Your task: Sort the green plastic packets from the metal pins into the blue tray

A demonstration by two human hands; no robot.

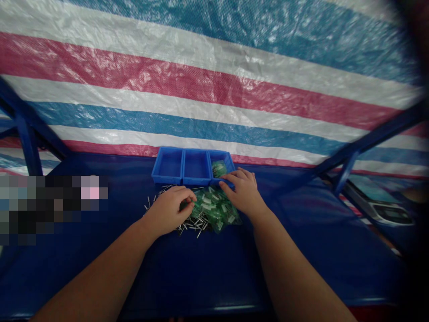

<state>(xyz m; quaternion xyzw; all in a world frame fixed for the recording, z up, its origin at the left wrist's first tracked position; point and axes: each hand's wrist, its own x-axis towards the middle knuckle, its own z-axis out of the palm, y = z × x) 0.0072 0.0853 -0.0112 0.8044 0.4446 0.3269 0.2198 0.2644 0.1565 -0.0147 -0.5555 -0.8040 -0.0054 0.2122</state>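
My left hand [171, 208] is over a loose pile of short, thin silver-and-dark metal pins [200, 223]. Its fingers are curled towards the thumb beside the green bags; what they hold, if anything, cannot be made out. Small green plastic bags [216, 208] with white labels lie heaped between my hands, partly over the pins. My right hand [244, 190] reaches across the right side of this heap, fingers apart, at the front edge of the right blue bin [229, 162]. In that bin sits a green bag [219, 168].
The middle blue bin [196, 165] and left blue bin [169, 163] adjoin the right one. All stand on a blue tabletop [201, 273] before a striped plastic sheet [201, 80]. Blue metal braces [28, 143] rise at both sides. A device resembling a scale [390, 213] is at right.
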